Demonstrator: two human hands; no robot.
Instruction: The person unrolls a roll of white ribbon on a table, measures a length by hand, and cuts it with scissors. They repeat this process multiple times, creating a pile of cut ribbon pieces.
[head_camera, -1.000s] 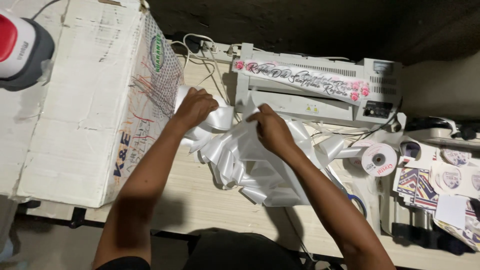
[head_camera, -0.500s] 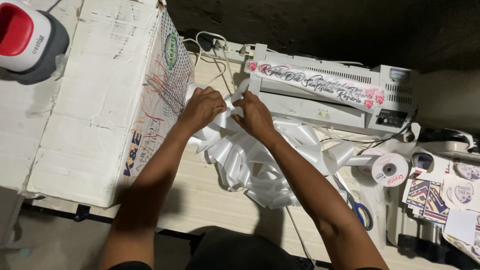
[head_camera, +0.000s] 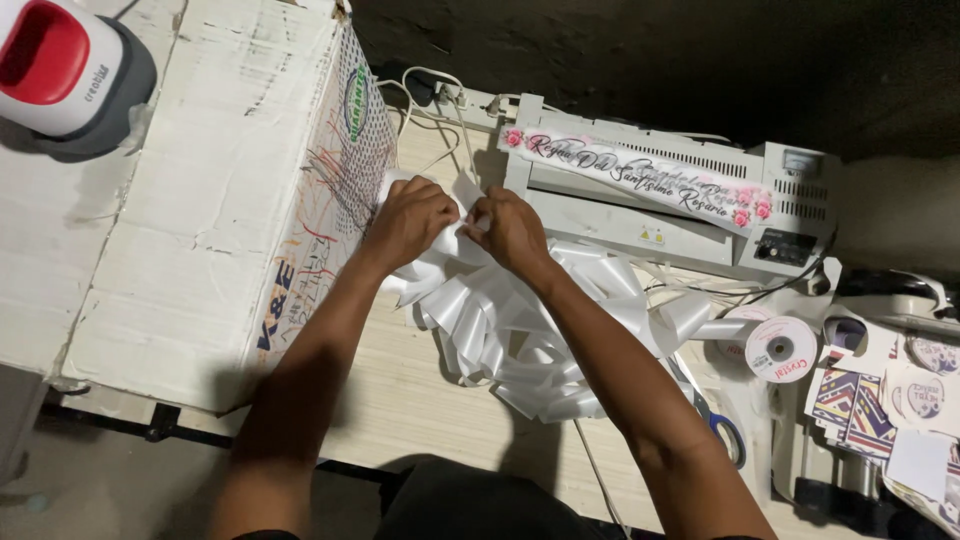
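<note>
The left hand and the right hand are close together, both pinching the white ribbon; its loops lie just below them on the table.

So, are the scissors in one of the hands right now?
No: the scissors lie on the table by the right forearm, while the left hand and right hand both pinch the white ribbon.
</note>
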